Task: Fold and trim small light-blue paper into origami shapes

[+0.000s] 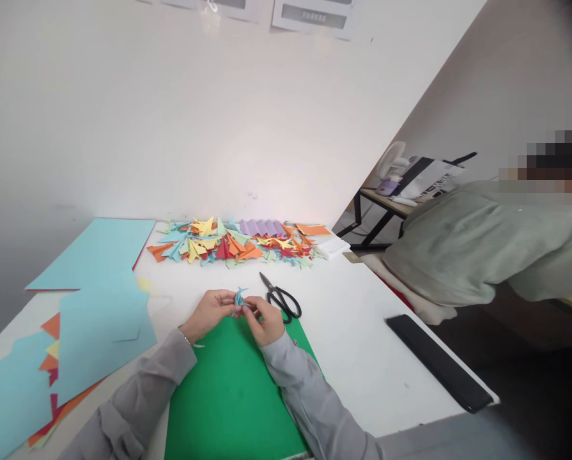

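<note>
Both my hands meet over the top of a green mat (228,396), pinching a small light-blue folded paper figure (240,298). Its thin points stick up between the fingers; the lower part is covered by them. My left hand (210,314) holds it from the left, thumb and fingers closed. From the right, my right hand (265,321) grips it the same way. Just beyond the right hand lie black-handled scissors (282,297), their blades pointing away to the upper left.
Along the wall lies a heap of colourful folded paper pieces (223,246), beside a white pad (332,247). Light-blue sheets (98,332) cover the table's left. A long black object (436,361) rests near the right edge. A person in a grey-green top (477,243) is at the right.
</note>
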### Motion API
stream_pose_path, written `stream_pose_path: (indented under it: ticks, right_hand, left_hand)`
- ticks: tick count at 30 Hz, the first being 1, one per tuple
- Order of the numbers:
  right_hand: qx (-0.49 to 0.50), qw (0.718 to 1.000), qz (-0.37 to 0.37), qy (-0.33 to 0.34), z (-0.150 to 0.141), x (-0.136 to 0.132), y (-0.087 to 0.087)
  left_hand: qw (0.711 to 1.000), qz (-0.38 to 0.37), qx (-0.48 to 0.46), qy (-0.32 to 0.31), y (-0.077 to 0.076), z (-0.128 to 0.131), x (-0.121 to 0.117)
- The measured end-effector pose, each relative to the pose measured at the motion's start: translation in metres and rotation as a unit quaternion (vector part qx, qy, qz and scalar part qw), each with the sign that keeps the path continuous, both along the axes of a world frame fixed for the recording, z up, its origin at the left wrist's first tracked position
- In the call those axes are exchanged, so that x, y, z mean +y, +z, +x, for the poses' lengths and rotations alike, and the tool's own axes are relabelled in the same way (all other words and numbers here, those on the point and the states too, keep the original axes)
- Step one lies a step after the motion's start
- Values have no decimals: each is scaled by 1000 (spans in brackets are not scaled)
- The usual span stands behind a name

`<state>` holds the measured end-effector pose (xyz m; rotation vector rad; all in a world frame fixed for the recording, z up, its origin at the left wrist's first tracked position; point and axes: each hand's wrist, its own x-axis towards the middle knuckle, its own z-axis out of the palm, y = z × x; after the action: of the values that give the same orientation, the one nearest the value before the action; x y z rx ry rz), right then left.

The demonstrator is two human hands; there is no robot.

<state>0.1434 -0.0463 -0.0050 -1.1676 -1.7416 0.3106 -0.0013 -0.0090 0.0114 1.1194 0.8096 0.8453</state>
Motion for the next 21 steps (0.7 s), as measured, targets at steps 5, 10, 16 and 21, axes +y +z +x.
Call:
stream_pose_path:
  ticks: [5,10,16,21]
  right_hand:
    - [25,999,-23,12,0,-2,4]
    - [5,1000,-4,2,0,0,0]
    - [0,1000,19,-3,1,2,-4]
    - [0,1000,21,0,1,2,-3]
  left_hand:
    - [1000,16,-7,-2,-2,0,1]
    - [1000,20,-5,-17,-6,0,2]
    - [999,30,-1,-34,-7,-1,2]
    - [998,41,5,-40,-7,-1,2]
